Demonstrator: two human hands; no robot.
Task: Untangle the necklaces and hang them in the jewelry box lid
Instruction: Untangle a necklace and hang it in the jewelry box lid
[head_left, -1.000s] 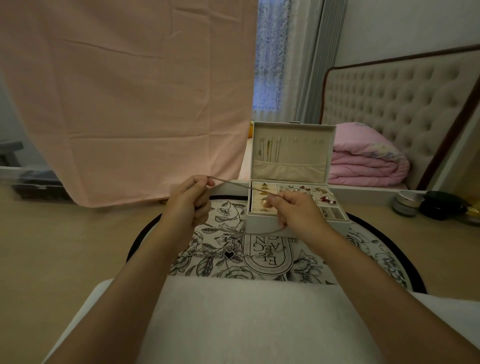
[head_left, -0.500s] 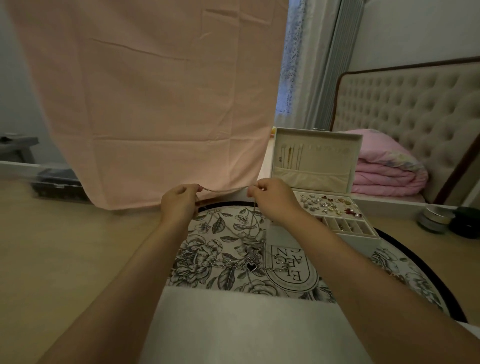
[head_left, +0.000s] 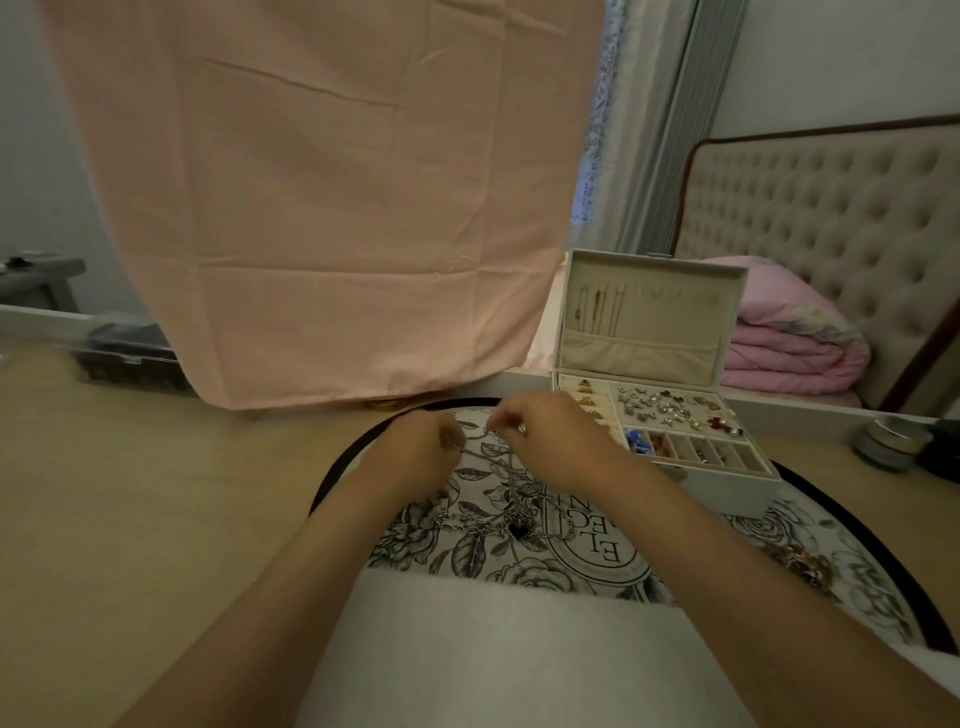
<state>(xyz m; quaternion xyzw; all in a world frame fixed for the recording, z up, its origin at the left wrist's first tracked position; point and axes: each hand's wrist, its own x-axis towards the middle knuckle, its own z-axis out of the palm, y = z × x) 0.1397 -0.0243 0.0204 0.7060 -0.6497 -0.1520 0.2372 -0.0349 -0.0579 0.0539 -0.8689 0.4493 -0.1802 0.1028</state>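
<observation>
Grips: left hand (head_left: 421, 449) and right hand (head_left: 553, 441) are both pinching thin silver chain (head_left: 511, 480) at frame centre, trailing into tangled silver necklaces (head_left: 493, 525) below. Risk: pulling apart tightening the knot, snapping links

I see my left hand (head_left: 421, 447) and right hand (head_left: 550, 441) close together over the mat's (head_left: 805, 527) far edge, each pinching a thin chain (head_left: 483, 434) that drops to the tangle (head_left: 498, 525) mid-mat. The box (head_left: 727, 483) sits at the mat's far right, its lid (head_left: 670, 322) upright, with necklaces (head_left: 597, 312) hung at its left.
</observation>
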